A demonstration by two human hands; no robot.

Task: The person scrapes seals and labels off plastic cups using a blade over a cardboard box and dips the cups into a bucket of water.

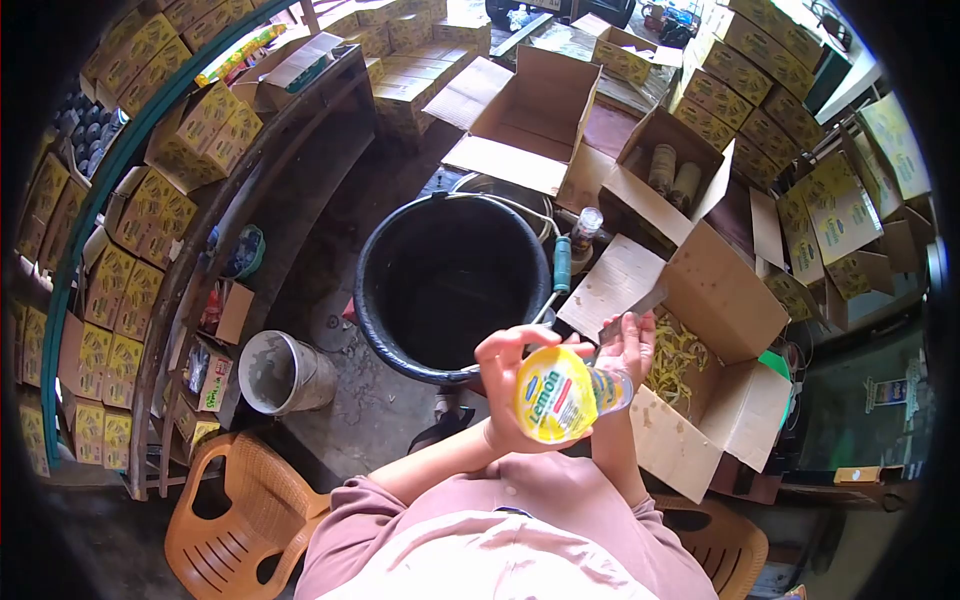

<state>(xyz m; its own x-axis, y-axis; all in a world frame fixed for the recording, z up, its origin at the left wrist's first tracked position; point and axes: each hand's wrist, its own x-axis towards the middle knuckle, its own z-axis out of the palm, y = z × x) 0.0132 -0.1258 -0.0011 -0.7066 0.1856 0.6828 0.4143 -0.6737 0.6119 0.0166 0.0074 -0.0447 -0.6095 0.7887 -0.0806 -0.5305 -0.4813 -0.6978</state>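
My left hand point(507, 385) is wrapped round a plastic cup point(556, 396), its yellow printed lid reading "Lemon" and facing up at me. Beside it my right hand point(630, 348) is closed on a flat grey blade point(636, 312), probably a knife, which points up and to the right. A clear, printed part of a cup point(609, 388) shows below the right hand; whether the right fingers touch it I cannot tell. Just ahead of my hands stands a large black bucket point(372, 310). To the right, an open cardboard box point(735, 290) holds yellow strips point(678, 365).
A teal-handled tool point(562, 265) and a clear cup point(587, 225) are by the bucket's right side. Farther back are open cartons point(535, 105). A grey pail point(285, 372) and orange chair point(240, 510) stand left, near shelves of yellow boxes point(150, 215).
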